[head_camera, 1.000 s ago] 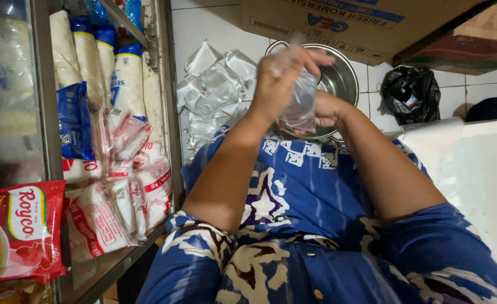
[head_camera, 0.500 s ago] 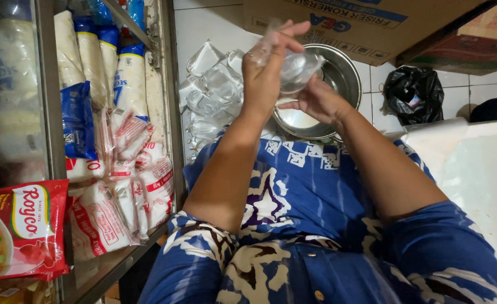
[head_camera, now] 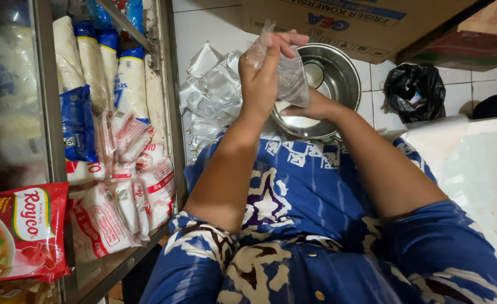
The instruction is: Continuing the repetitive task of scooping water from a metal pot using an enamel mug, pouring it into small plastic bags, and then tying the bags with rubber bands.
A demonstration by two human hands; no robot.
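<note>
From my remote seat I look down over a blue patterned shirt to both arms, which meet at about 12 o'clock in the view. The left hand (head_camera: 264, 73) is raised, its fingers pinched shut on the upper part of a small clear plastic bag (head_camera: 293, 84). The loose top of the bag sticks up past the fingertips towards 11 o'clock. The right hand (head_camera: 311, 108) sits under the bag at its 5 o'clock side and touches it from below. The bag and the left hand hide its fingers, so I cannot tell whether they are closed or only cupped.

The bag hangs in front of a metal bowl (head_camera: 347, 67), which lies just behind it at 1 o'clock. I cannot make out what is in the bowl. A pile of filled clear bags (head_camera: 212, 90) rests on the tiled floor at 10 o'clock of the hands, just beside the bowl.

I judge the step in hand to be work on the neck of this one bag: the top gathered in the left fingers, the body steadied from below. That calls for a firm pinch at the neck and level support underneath, since the film looks thin and slack.

At 9 o'clock stands a glass-fronted shelf (head_camera: 166, 112) of white packets, a cardboard box (head_camera: 361, 28) at 12, and a black bag (head_camera: 414, 90) at 2.
</note>
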